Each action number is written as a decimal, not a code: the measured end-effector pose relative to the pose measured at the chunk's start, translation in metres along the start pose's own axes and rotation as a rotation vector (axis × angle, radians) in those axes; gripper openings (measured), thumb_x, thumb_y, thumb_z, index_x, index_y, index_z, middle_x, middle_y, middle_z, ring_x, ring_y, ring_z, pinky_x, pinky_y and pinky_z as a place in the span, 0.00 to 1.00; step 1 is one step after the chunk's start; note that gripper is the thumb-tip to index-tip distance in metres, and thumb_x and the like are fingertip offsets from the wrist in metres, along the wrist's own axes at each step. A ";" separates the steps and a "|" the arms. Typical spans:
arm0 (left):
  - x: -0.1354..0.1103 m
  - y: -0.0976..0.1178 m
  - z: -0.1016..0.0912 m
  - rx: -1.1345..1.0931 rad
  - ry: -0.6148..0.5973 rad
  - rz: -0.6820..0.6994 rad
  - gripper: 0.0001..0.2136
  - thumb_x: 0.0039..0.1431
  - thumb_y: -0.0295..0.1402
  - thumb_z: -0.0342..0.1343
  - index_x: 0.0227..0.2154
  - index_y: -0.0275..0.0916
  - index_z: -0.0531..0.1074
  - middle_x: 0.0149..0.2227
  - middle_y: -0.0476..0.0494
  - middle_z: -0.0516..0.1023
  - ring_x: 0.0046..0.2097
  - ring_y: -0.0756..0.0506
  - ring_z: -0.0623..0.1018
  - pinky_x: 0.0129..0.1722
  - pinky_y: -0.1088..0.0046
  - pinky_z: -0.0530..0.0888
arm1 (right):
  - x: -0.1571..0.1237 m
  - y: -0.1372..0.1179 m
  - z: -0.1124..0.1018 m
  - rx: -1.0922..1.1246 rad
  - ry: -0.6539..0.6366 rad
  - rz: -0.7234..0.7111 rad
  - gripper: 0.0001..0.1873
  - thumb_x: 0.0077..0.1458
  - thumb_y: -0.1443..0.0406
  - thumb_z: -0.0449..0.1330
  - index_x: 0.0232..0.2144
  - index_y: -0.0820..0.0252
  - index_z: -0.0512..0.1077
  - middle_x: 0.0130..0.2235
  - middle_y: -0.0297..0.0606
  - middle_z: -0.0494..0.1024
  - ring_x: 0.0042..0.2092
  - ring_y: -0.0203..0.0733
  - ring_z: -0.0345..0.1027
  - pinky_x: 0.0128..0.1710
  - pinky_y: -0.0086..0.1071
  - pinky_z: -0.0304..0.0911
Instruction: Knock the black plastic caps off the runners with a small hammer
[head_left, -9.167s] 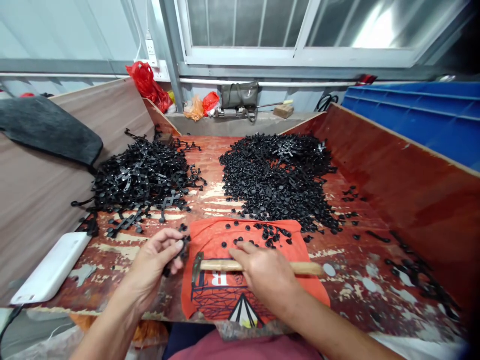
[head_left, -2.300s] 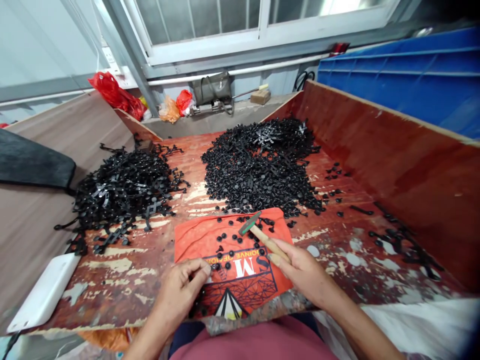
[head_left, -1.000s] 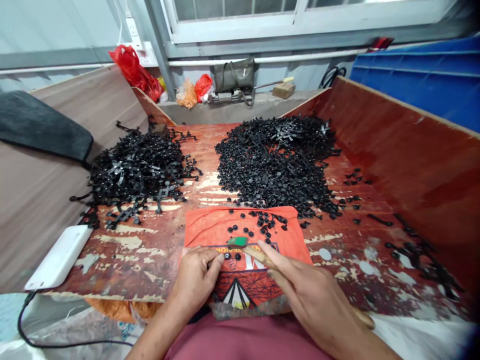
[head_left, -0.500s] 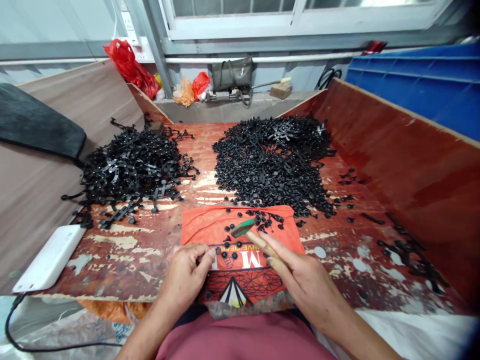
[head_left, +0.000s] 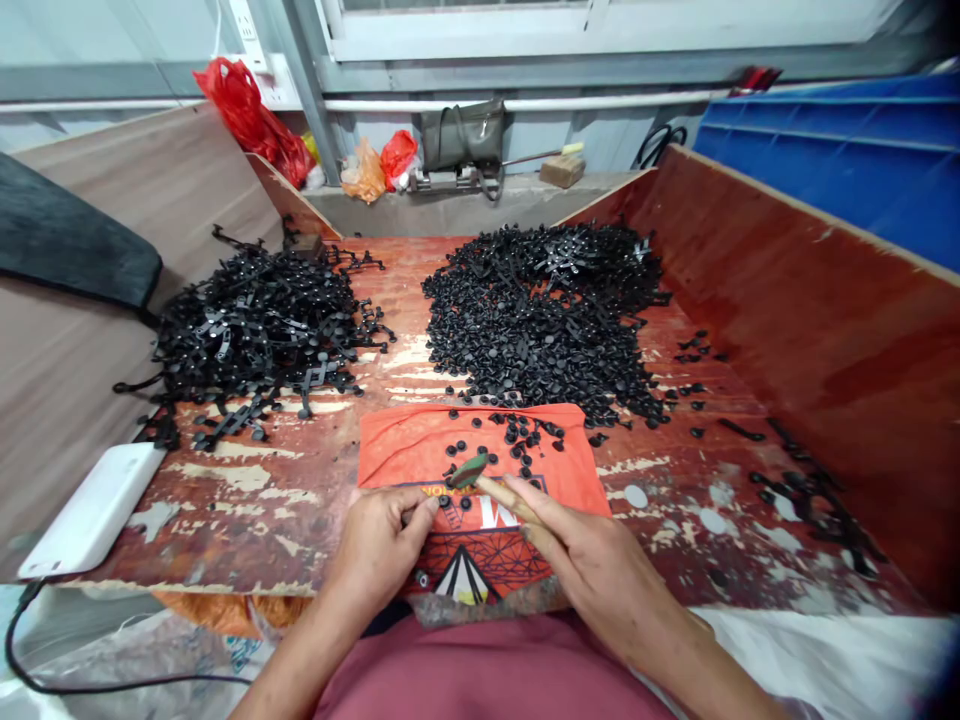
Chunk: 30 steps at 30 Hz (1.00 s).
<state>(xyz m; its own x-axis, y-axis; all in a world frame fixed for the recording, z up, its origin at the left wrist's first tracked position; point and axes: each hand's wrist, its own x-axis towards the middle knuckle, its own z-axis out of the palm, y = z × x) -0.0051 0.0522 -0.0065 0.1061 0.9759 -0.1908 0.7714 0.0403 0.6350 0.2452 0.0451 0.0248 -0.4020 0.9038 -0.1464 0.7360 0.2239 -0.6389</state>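
My right hand (head_left: 581, 545) grips the wooden handle of a small tool (head_left: 469, 470) with a flat, rounded green head. That head hovers over or rests on an orange printed cloth (head_left: 397, 440), near several small round black parts (head_left: 517, 430); contact is hard to judge. At the cloth's left edge, my left hand (head_left: 386, 540) is closed, thumb against the bent forefinger. Whatever lies inside its curled fingers is hidden. Close to its thumb tip sits a black round part (head_left: 444, 501).
A big heap of small black parts (head_left: 540, 320) lies beyond the cloth, and linked black strips (head_left: 255, 320) are piled at left. A white device with a cable (head_left: 94, 510) rests near the front left edge. Wooden boards (head_left: 795, 290) wall the sides; a blue crate (head_left: 840, 160) stands outside the right one.
The green tool head has moved left and slightly down over the cloth, toward my left hand. A few black parts lie differently there. The camera view has shifted a little.
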 end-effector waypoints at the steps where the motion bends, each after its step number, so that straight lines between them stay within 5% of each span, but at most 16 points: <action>1: 0.001 0.000 -0.001 -0.010 -0.018 -0.034 0.19 0.63 0.40 0.46 0.18 0.39 0.67 0.18 0.52 0.63 0.22 0.50 0.64 0.26 0.73 0.54 | 0.001 -0.001 0.001 0.001 -0.013 0.000 0.25 0.69 0.62 0.47 0.66 0.38 0.57 0.57 0.32 0.76 0.48 0.46 0.78 0.52 0.43 0.70; 6: 0.005 0.002 -0.005 -0.039 -0.050 -0.093 0.19 0.62 0.43 0.46 0.18 0.40 0.64 0.17 0.54 0.57 0.22 0.50 0.61 0.25 0.73 0.52 | 0.001 -0.004 0.001 -0.001 -0.022 0.004 0.25 0.69 0.63 0.48 0.66 0.42 0.59 0.53 0.35 0.80 0.46 0.47 0.78 0.51 0.43 0.70; 12: 0.003 0.003 -0.006 -0.087 0.002 -0.051 0.20 0.62 0.43 0.46 0.17 0.40 0.62 0.18 0.53 0.61 0.23 0.50 0.64 0.26 0.74 0.55 | -0.002 -0.001 -0.003 0.010 0.023 -0.005 0.25 0.69 0.64 0.47 0.66 0.39 0.58 0.57 0.32 0.76 0.49 0.46 0.77 0.51 0.41 0.71; 20: -0.001 0.007 -0.004 -0.054 0.043 0.092 0.16 0.62 0.38 0.50 0.20 0.41 0.74 0.21 0.47 0.75 0.25 0.47 0.71 0.30 0.72 0.62 | 0.000 -0.002 0.002 -0.004 0.037 -0.033 0.25 0.68 0.65 0.49 0.65 0.43 0.61 0.50 0.35 0.82 0.43 0.45 0.80 0.46 0.39 0.73; 30: -0.002 0.005 -0.002 0.107 -0.012 0.100 0.17 0.65 0.36 0.46 0.21 0.40 0.67 0.24 0.46 0.75 0.30 0.45 0.73 0.35 0.70 0.62 | 0.001 0.007 0.024 -0.051 0.023 -0.068 0.26 0.68 0.65 0.50 0.66 0.44 0.58 0.51 0.34 0.80 0.47 0.45 0.78 0.46 0.37 0.72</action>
<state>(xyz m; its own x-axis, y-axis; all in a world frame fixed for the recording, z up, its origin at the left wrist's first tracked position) -0.0025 0.0507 -0.0014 0.1932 0.9712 -0.1396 0.8190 -0.0813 0.5680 0.2371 0.0386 0.0021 -0.4401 0.8938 -0.0861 0.7341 0.3029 -0.6078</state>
